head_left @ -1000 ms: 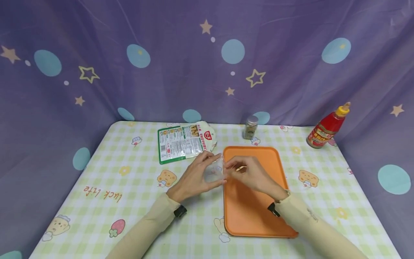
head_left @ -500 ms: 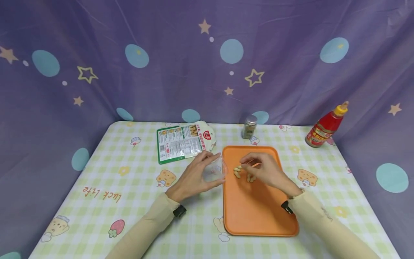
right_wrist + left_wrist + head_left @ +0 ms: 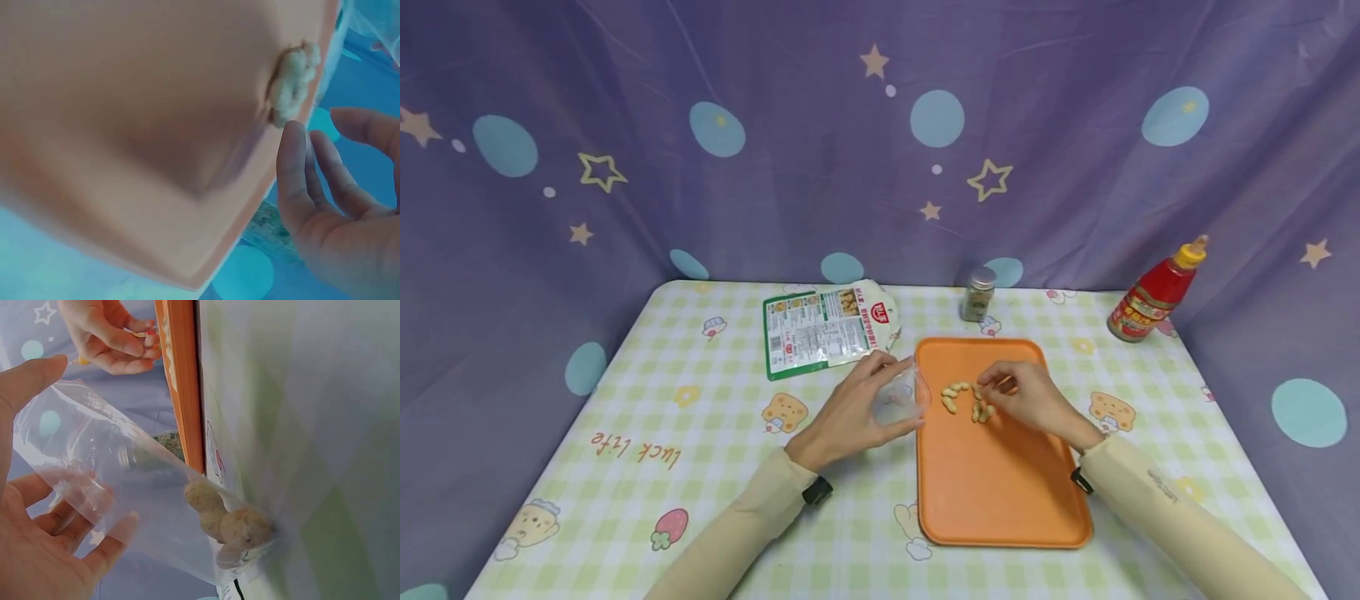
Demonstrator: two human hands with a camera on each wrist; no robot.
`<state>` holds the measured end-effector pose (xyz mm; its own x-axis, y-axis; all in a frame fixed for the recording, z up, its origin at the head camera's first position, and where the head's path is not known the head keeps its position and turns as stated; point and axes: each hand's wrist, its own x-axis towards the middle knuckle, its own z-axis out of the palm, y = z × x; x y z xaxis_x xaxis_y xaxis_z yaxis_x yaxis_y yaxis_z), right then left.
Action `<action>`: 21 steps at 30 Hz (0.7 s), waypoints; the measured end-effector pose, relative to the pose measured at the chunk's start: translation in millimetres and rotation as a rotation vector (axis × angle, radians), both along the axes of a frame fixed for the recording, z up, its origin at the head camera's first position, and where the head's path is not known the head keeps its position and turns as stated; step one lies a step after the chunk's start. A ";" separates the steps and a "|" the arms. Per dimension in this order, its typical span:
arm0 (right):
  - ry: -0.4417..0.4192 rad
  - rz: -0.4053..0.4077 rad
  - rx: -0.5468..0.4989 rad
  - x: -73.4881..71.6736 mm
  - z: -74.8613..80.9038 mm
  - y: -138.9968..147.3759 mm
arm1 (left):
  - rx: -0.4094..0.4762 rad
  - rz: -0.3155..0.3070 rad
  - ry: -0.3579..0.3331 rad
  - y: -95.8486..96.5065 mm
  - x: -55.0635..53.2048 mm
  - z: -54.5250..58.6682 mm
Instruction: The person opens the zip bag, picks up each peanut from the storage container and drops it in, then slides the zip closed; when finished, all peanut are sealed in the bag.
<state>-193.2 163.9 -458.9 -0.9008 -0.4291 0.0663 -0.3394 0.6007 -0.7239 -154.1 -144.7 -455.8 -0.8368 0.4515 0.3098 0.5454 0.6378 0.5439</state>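
Observation:
My left hand (image 3: pixel 848 417) holds a clear plastic bag (image 3: pixel 892 404) by its mouth at the left edge of an orange tray (image 3: pixel 1000 492). Thumb and fingers spread the mouth toward the tray. In the left wrist view, several unshelled peanuts (image 3: pixel 240 528) lie in the bag's bottom. More peanuts (image 3: pixel 950 405) sit on the tray, in a loose cluster near its upper left. Over the cluster, my right hand (image 3: pixel 1028 398) reaches with its fingertips by the peanuts. The right wrist view shows its thumb apart from the fingers and nothing between them.
A green-and-white food pouch (image 3: pixel 820 329) lies flat behind my left hand. Behind the tray stands a small spice jar (image 3: pixel 978 296). A red sauce bottle (image 3: pixel 1153 296) with a yellow cap is at the back right. A purple curtain (image 3: pixel 820 167) hangs behind the table.
My right hand has moved from the bag's mouth rightward to the peanuts on the tray, uncovering them. The left hand and bag stay in nearly the same place.

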 end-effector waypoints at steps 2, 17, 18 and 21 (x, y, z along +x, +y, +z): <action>0.003 -0.009 0.018 -1.2 -1.3 -0.6 | 0.002 -0.003 0.001 0.1 -0.2 0.3; -0.077 0.002 0.087 -14.0 -6.9 -7.2 | 0.001 -0.006 0.011 0.7 0.6 0.4; -0.079 0.005 0.089 -15.2 -7.5 -8.5 | 0.006 -0.007 0.010 0.4 0.5 0.3; -0.097 0.006 0.098 -18.4 -9.1 -12.1 | 0.008 -0.006 0.003 -0.3 0.4 0.0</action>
